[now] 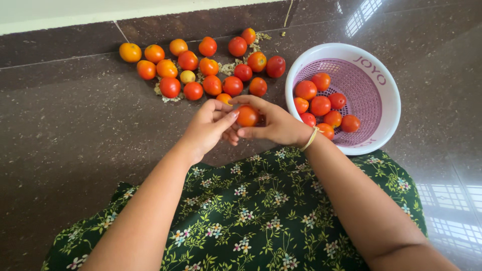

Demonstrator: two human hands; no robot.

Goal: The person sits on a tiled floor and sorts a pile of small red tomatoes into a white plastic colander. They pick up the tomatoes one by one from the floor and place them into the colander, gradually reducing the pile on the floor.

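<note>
My right hand (273,123) holds an orange-red tomato (247,116) between thumb and fingers, just above the dark stone floor. My left hand (210,125) curls beside it, its thumb touching the tomato's left side. A loose pile of several red and orange tomatoes (211,62) lies on the floor just beyond my hands, with bits of pale stalk scattered among them. To the right stands a round white and lilac plastic basket (389,108) holding several tomatoes (321,105).
A pale wall base (75,12) runs along the far edge of the floor. My lap in a dark green flowered dress (261,216) fills the near part of the view. Window light reflects off the polished floor at right.
</note>
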